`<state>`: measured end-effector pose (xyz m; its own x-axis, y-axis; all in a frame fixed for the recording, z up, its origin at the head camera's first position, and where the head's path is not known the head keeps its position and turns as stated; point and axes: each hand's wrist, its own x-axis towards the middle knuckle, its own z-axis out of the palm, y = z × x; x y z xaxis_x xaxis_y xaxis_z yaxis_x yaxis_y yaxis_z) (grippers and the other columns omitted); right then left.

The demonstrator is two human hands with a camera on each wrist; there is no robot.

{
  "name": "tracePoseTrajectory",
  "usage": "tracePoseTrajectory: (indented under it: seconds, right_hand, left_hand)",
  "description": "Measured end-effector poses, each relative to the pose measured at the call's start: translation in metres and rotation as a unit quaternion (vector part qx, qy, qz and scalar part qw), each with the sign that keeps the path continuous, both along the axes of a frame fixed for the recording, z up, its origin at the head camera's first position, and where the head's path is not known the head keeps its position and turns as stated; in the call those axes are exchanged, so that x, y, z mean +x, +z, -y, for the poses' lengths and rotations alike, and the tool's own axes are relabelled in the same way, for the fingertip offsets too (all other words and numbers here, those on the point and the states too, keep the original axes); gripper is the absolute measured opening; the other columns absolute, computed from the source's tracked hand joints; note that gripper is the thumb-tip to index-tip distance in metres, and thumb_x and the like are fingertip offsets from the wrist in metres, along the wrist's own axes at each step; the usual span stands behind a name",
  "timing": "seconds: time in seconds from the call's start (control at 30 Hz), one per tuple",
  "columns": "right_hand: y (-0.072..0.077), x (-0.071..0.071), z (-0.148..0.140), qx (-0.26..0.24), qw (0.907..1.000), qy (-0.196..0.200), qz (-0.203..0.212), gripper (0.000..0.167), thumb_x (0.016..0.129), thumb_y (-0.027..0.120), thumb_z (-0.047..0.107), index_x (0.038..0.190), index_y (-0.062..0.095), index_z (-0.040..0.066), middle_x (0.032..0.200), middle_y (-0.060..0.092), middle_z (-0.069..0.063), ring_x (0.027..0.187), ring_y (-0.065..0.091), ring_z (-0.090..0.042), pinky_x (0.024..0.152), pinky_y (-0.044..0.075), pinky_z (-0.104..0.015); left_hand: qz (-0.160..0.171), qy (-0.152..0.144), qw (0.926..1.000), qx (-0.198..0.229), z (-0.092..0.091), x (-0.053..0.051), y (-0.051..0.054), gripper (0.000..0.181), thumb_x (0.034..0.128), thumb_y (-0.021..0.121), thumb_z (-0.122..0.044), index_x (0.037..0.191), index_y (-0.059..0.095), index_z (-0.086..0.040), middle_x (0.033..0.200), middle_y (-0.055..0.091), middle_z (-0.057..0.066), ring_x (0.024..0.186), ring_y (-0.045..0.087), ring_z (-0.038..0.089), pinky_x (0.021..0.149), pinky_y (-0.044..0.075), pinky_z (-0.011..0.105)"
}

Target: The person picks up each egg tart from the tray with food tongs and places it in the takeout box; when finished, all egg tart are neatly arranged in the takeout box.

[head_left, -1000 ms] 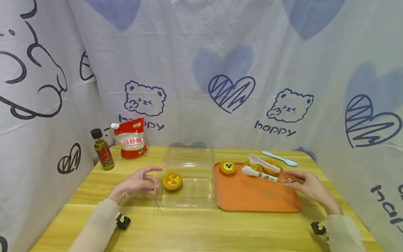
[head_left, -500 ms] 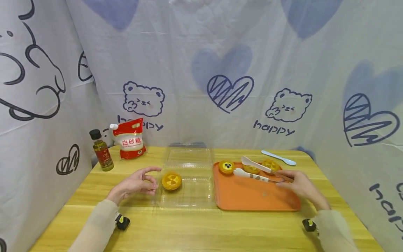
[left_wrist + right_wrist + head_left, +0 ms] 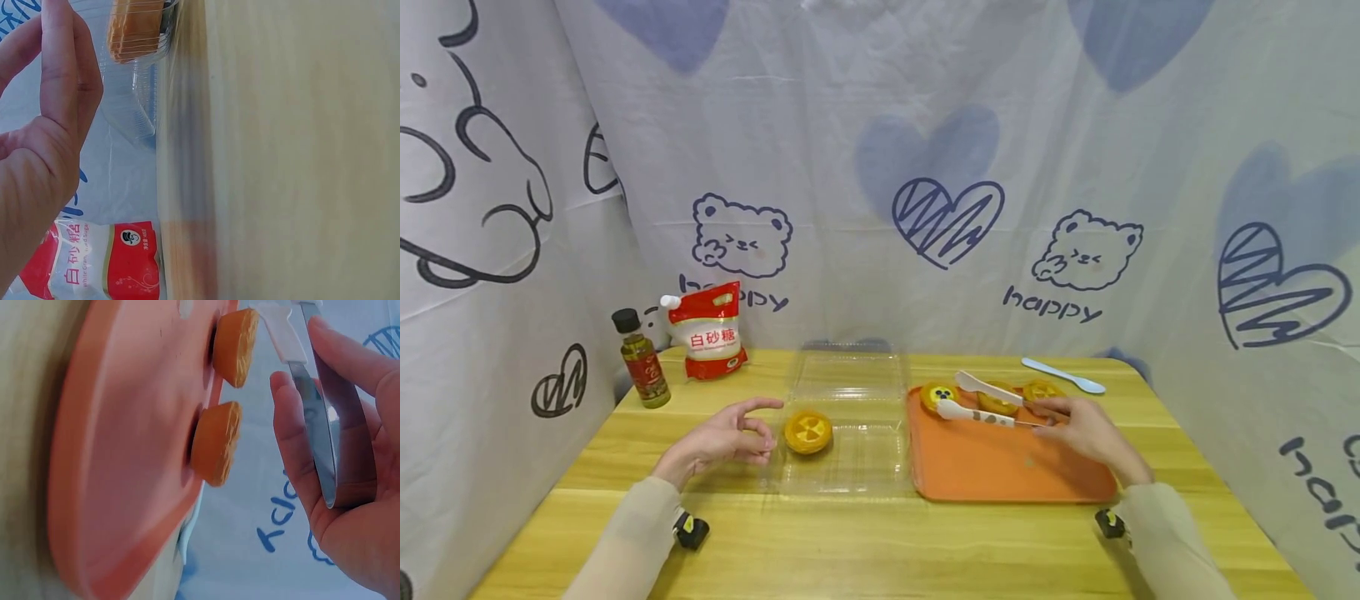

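My right hand [image 3: 1090, 435] grips a pair of tongs [image 3: 977, 385] with white tips, its metal bend lying in the palm in the right wrist view. The tips are spread, with a tart topped with dark berries [image 3: 934, 393] nearest them. Behind the tongs are a second tart [image 3: 998, 407] and a third tart [image 3: 1043, 390], all on the orange tray [image 3: 1015, 471]. My left hand [image 3: 722, 437] is at the left side of an opened clear plastic box [image 3: 868, 483], fingers loosely bent; whether it touches the rim cannot be told. One tart [image 3: 808, 432] sits inside the box.
A red and white bag of sugar [image 3: 712, 333] and a bottle with a black cap [image 3: 643, 367] stand at the back left. Behind the tray lies a pale blue spatula-like utensil [image 3: 1063, 375]. Printed cloth hangs behind the wooden table [image 3: 880, 550].
My right hand has moved left with the tongs, whose tips shifted from near the middle tart to the berry-topped tart. My left hand and the box have hardly moved.
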<state>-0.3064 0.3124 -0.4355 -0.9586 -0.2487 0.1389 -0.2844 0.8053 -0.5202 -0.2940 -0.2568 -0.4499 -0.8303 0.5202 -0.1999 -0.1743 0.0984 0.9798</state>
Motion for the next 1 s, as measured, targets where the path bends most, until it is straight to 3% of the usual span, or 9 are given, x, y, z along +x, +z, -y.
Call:
tracePoseTrajectory:
  seconds: [0.2, 0.6, 0.87, 1.0]
  right_hand:
    - [-0.002, -0.007, 0.007, -0.005, 0.9997, 0.022, 0.006, 0.048, 0.086, 0.075, 0.021, 0.129, 0.063, 0.003, 0.119, 0.069, -0.015, 0.103, 0.065, -0.029, 0.087, 0.056, -0.044]
    - [-0.004, -0.010, 0.013, 0.004, 0.9996, 0.022, -0.019, 0.036, 0.088, 0.074, 0.022, 0.121, 0.070, 0.009, 0.115, 0.072, -0.010, 0.109, 0.065, -0.031, 0.093, 0.054, -0.050]
    - [0.006, -0.003, 0.018, -0.064, 0.9977, 0.024, 0.001, 0.036, 0.091, 0.070, 0.016, 0.125, 0.067, 0.009, 0.118, 0.070, -0.014, 0.108, 0.068, -0.030, 0.080, 0.059, -0.030]
    - [0.007, -0.001, 0.020, -0.089, 0.9948, 0.042, 0.023, 0.037, 0.092, 0.069, 0.014, 0.128, 0.065, 0.005, 0.123, 0.067, -0.017, 0.112, 0.066, -0.031, 0.083, 0.059, -0.026]
  left_hand:
    - [0.000, 0.000, 1.0000, -0.003, -0.001, 0.000, 0.002, 0.079, 0.0897, 0.064, 0.003, 0.154, 0.018, -0.004, 0.091, 0.064, 0.006, 0.079, 0.068, 0.021, 0.078, 0.062, 0.036]
    - [-0.003, 0.004, 1.0000, -0.008, 0.001, -0.001, -0.003, 0.077, 0.0902, 0.065, 0.001, 0.153, 0.020, -0.005, 0.093, 0.064, 0.007, 0.079, 0.068, 0.021, 0.079, 0.062, 0.037]
    - [-0.003, 0.014, 0.9998, -0.015, 0.001, -0.001, -0.002, 0.078, 0.0894, 0.067, -0.001, 0.153, 0.022, -0.006, 0.094, 0.064, 0.009, 0.081, 0.068, 0.023, 0.079, 0.062, 0.037]
    - [-0.001, 0.015, 0.9997, -0.017, 0.001, -0.001, -0.001, 0.079, 0.0890, 0.067, -0.001, 0.153, 0.022, -0.006, 0.095, 0.064, 0.009, 0.081, 0.069, 0.023, 0.080, 0.061, 0.037]
